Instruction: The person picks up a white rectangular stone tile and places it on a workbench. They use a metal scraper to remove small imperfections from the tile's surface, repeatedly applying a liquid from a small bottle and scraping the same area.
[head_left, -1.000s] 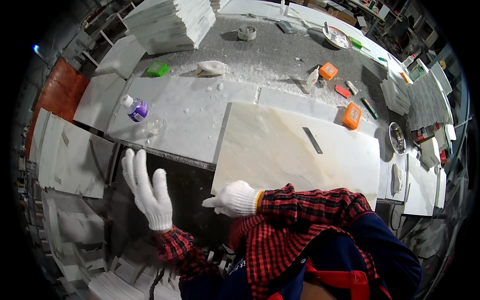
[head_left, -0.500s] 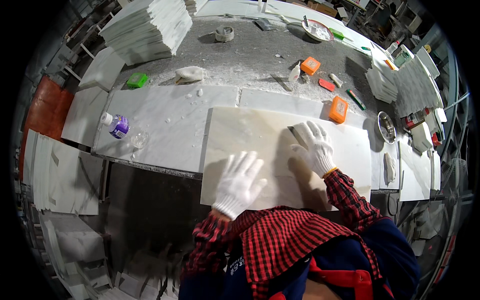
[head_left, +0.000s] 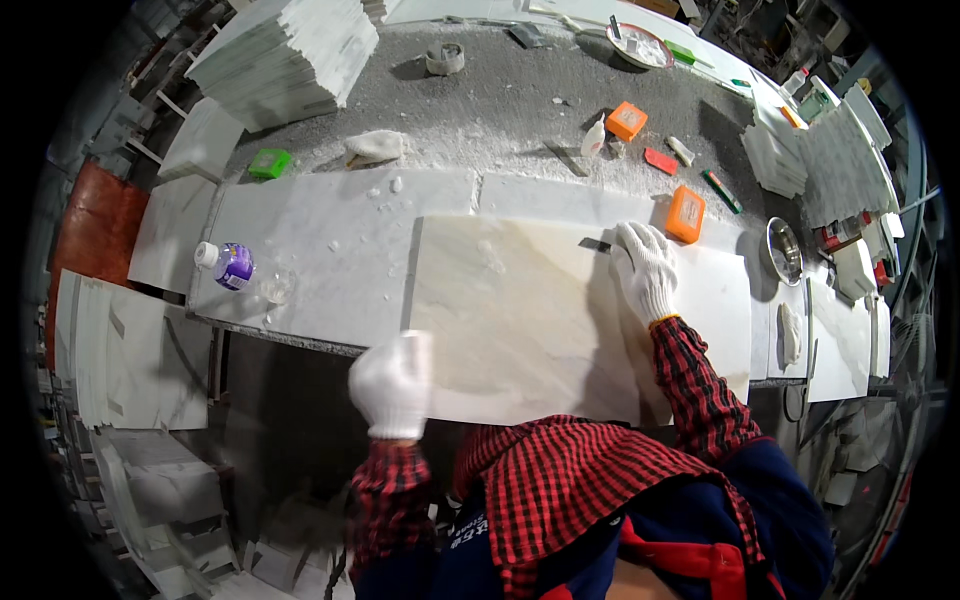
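A large pale marble slab [head_left: 520, 320] with beige veining lies in front of me, its near edge reaching past the worktable's front. My right hand [head_left: 645, 268], in a white knitted glove, rests over the slab's upper right part. Its fingers are closed on a small dark flat blade [head_left: 595, 244], whose end sticks out on the left. My left hand [head_left: 392, 385], also gloved in white, is at the slab's near left corner. Motion blurs its fingers, so I cannot see whether it grips the edge.
Left of the slab, a purple-labelled bottle [head_left: 234, 266] lies on a marble strip. Beyond stand orange boxes [head_left: 686, 214], a white squeeze bottle [head_left: 594, 136] and a folded white glove [head_left: 374, 147]. A metal bowl [head_left: 784, 251] is at right. Slab stacks [head_left: 290, 65] rise at the back left.
My left hand has moved left and nearer, off the slab's face to its left corner, and its spread fingers have drawn in. My right hand has shifted slightly right with the blade.
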